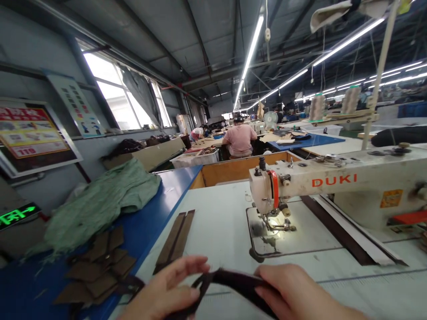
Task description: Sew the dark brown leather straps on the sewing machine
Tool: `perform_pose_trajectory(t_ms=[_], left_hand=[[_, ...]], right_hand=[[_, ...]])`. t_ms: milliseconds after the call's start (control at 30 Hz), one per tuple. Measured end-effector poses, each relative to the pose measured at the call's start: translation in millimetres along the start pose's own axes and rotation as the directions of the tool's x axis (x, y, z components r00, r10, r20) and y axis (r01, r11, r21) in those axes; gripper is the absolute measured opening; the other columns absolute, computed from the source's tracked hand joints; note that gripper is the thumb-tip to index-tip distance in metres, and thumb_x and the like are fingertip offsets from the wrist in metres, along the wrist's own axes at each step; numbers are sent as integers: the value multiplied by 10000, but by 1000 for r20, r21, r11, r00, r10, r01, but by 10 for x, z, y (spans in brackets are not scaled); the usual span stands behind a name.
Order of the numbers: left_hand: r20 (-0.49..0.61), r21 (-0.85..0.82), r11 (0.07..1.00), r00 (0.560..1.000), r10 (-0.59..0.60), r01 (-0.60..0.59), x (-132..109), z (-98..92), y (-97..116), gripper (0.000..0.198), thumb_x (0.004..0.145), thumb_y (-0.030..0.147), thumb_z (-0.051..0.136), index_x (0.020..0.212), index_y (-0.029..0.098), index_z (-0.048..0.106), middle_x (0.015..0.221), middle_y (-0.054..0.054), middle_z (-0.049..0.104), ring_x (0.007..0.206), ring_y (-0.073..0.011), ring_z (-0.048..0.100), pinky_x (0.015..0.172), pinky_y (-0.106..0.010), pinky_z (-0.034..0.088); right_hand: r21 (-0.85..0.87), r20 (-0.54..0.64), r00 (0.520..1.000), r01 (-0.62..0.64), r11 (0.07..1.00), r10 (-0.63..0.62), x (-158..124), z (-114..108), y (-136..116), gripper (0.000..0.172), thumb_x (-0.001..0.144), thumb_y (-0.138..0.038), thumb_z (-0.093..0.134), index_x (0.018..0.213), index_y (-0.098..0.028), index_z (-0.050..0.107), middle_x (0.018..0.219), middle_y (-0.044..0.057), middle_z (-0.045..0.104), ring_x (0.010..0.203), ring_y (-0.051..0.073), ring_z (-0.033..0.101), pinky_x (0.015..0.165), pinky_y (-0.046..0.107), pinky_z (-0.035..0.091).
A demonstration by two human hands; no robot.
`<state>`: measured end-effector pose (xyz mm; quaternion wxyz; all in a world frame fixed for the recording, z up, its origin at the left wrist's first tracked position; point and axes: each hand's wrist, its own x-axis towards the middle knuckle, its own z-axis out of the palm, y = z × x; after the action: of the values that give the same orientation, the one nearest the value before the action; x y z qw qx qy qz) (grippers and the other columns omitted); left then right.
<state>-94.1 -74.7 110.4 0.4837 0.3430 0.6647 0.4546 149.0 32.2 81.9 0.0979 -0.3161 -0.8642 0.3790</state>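
Note:
Both my hands hold a dark brown fabric strip [238, 280] above the front of the pale sewing table. My left hand [175, 284] pinches it between thumb and fingers where it bends. My right hand [288, 284] is closed around the strip's other side, and the lower part runs out of view. Beyond my left hand lie flat brown strips [175, 238] side by side. The sewing machine [270, 191], marked DUKI, stands ahead and to the right, its needle area lit.
Brown fabric pieces [100, 271] are piled on the blue table [167, 195] at left, near a crumpled green cloth [110, 195]. Dark and white strips [343, 226] lie under the machine arm. A person in pink [240, 138] sits farther ahead.

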Motion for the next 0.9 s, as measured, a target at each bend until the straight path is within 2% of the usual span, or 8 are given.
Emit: perform_pose_trajectory(t_ms=[67, 167, 233, 333, 533, 633, 733, 900], left_hand=[[-67, 144, 983, 990, 127, -116, 210, -84, 245, 473, 604, 374, 756, 1039, 206, 675, 1128, -66, 694, 636, -138, 654, 572, -245, 514], [-149, 434, 868, 930, 335, -242, 644, -199, 495, 446, 673, 438, 631, 1026, 167, 667, 1031, -101, 717, 873, -265, 699, 792, -396, 558], [-196, 516, 809, 880, 433, -283, 914, -168, 468, 467, 721, 451, 543, 1070, 158, 641, 1069, -125, 701, 1027, -304, 658, 929, -475, 499], [-113, 613, 691, 824, 555, -382, 1150, 123, 121, 453, 758, 433, 493, 1093, 168, 642, 1229, -138, 641, 1196, -313, 563, 1064, -521, 382], [229, 638, 469, 731, 642, -611, 1216, 773, -689, 398, 871, 364, 440, 1173, 219, 653, 1351, -81, 586, 1260, -238, 530, 1072, -425, 412], [311, 630, 361, 649, 695, -688, 1365, 777, -847, 419, 933, 348, 367, 1244, 204, 609, 1397, -89, 542, 1295, -232, 492, 1074, -417, 409], [369, 657, 179, 519, 771, -733, 1584, 717, -956, 419, 952, 321, 348, 1276, 203, 588, 1380, -84, 560, 1292, -224, 496, 1063, -381, 432], [361, 660, 130, 465, 808, -740, 1806, 714, -1124, 426, 940, 303, 394, 1343, 285, 530, 1338, -25, 599, 1277, -216, 514, 1054, -390, 459]], right_hand=[[348, 61, 998, -39, 937, 19, 70, 37, -17, 182, 831, -298, 508, 814, -174, 640, 748, 35, 671, 702, 175, 603, 579, 232, 375], [794, 104, 995, -88, 601, 8, 264, 216, 52, 256, 733, -390, 585, 852, -167, 629, 765, 23, 664, 716, 177, 608, 672, 266, 439], [902, 96, 991, -127, 413, 96, 408, 366, 151, 323, 638, -410, 651, 849, -167, 621, 741, 19, 663, 719, 187, 621, 731, 304, 460], [928, 102, 965, -180, 327, 241, 581, 545, 305, 337, 574, -378, 665, 828, -162, 613, 700, 28, 657, 704, 197, 630, 726, 325, 468], [893, 39, 943, -181, 411, 330, 700, 583, 370, 283, 750, -311, 565, 993, -169, 589, 776, 27, 676, 772, 168, 649, 759, 300, 478], [819, 77, 944, -243, 520, 320, 655, 458, 406, 244, 803, -284, 541, 1007, -157, 583, 743, 26, 666, 686, 157, 649, 688, 301, 504], [661, 105, 940, -310, 683, 325, 519, 233, 540, 194, 804, -234, 577, 969, -137, 608, 647, 12, 644, 569, 164, 636, 582, 293, 507], [213, -241, 897, -324, 922, 371, 54, -388, 896, 216, 884, -176, 520, 1052, -153, 652, 898, 72, 691, 854, 179, 640, 805, 296, 477]])
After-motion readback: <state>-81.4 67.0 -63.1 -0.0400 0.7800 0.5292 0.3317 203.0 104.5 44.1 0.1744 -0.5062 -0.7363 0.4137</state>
